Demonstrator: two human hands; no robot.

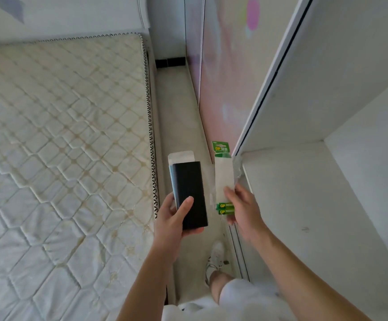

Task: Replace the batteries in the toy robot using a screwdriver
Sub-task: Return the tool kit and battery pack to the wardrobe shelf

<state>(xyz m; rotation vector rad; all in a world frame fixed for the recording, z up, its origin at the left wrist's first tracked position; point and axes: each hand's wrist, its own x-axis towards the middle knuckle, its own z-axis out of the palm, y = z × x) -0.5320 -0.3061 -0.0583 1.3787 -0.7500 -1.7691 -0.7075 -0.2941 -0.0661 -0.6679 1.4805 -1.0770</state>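
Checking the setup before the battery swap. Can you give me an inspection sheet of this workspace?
Surface: quilted mattress at left; no table seen.
Job's things: battery pack holding two green batteries; toy robot, screwdriver: nothing seen.
Clutter: nothing seen.
Hands: left hand grips black box, flap open; right hand holds the battery pack.
Cables: nothing seen.
Surroundings: narrow floor strip, white shelf unit at right, white shoe.

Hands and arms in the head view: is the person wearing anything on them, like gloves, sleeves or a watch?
Nothing shows on them. The left hand and right hand are gloveless, with no ring, watch or sleeve in view. Lower down are white shorts and a white shoe.
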